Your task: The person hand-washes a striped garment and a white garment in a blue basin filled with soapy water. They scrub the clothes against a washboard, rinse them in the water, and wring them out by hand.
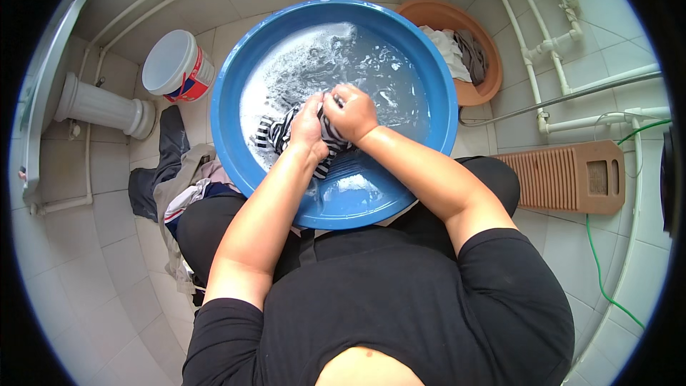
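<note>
A large blue basin point(224, 111) stands before me, holding foamy, greyish water. Over it, my left hand point(307, 130) and my right hand point(350, 113) are close together, both closed on a black-and-white striped garment point(274, 134). Part of the garment hangs below my hands and spreads to the left into the suds. What kind of garment it is does not show, since it is bunched up. The fingers of both hands meet at the top of the cloth and partly hide it.
Left of the basin are a white bucket point(177, 66) and a pile of clothes point(187, 171) on the tiled floor. A brown washboard point(564, 177) lies at right. Behind it, an orange-brown basin point(493, 75) holds white and grey cloth. White pipes point(532, 75) line the walls.
</note>
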Available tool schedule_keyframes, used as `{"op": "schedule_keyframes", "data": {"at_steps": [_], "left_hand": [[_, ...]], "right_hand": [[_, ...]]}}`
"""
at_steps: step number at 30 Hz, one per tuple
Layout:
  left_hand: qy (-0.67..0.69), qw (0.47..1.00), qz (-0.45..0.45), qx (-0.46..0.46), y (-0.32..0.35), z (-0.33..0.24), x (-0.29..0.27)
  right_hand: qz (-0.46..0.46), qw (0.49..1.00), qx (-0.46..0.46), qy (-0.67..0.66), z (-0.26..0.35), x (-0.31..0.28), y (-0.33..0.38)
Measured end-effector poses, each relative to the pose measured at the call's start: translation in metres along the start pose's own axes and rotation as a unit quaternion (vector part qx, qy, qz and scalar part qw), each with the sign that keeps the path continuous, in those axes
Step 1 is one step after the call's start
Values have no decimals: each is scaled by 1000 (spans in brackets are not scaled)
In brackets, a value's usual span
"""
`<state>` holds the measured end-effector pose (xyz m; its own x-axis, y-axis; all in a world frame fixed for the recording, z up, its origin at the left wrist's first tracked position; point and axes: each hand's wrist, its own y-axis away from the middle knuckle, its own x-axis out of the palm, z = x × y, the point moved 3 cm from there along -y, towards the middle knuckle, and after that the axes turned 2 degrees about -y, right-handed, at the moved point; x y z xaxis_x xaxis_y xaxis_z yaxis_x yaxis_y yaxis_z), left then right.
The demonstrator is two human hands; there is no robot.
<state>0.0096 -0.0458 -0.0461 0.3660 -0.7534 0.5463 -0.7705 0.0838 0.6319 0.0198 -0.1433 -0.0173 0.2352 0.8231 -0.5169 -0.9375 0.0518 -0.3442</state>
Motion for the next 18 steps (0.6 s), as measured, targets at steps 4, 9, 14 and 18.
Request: {"op": "schedule_keyframes", "data": {"at_steps": [4,9,14,18], "left_hand": [[110,942,288,-133,-13,-6,-27],[7,996,-89,-2,5,-5,-2],[71,997,21,8,13,-12,15],[83,996,-3,43,-28,-8,-25]], "right_hand": [[84,984,-142,-63,64,-2,23],[48,999,11,19,1,0,-8],[-14,971,217,96,-89,-28,-40],[259,951,136,101,-106,-27,-30]]}}
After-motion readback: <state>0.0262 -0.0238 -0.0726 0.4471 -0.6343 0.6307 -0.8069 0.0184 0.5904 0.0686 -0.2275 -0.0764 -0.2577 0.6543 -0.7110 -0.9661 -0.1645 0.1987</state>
